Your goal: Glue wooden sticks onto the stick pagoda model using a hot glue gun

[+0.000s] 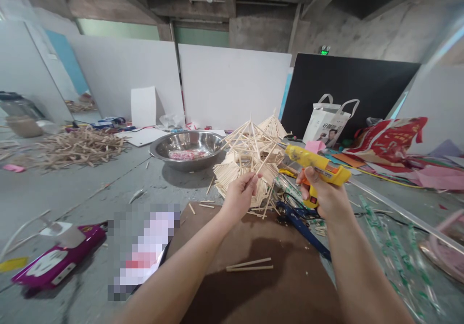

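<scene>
The left hand pinches a stick near the model; the right hand wraps its fingers around the glue gun.

Phone scrn pixelated; pink item cut @ R edge

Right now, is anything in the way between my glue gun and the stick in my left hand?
Nothing visible is. The yellow glue gun in your right hand has its nozzle close to the upper end of the wooden stick in your left hand; whether they touch, I can't tell. The stick model appears behind them.
</scene>
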Available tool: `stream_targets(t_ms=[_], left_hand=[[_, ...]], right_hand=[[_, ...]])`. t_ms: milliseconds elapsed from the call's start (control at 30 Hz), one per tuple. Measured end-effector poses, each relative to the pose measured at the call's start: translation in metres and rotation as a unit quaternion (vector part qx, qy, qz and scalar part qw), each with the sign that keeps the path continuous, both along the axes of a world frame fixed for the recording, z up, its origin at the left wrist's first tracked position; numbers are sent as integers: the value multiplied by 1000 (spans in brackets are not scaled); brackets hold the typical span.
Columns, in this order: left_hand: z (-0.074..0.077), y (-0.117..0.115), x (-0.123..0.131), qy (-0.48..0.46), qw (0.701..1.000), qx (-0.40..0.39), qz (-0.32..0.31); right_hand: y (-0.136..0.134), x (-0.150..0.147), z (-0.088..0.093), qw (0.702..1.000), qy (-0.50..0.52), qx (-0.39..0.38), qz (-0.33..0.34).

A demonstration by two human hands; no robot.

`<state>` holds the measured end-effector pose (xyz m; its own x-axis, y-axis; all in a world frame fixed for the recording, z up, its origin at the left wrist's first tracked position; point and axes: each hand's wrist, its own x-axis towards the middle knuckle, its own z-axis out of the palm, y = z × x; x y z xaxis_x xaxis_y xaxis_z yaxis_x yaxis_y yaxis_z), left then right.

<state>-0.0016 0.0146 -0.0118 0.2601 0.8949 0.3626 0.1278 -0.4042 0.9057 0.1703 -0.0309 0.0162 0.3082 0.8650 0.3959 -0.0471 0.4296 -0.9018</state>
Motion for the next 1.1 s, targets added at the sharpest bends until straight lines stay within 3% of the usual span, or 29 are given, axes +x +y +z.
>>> stream_targets(t_ms=[1100], left_hand=[[1,1,-2,23,999,30,36]], right_hand=[[0,1,0,999,-31,-21,-4]])
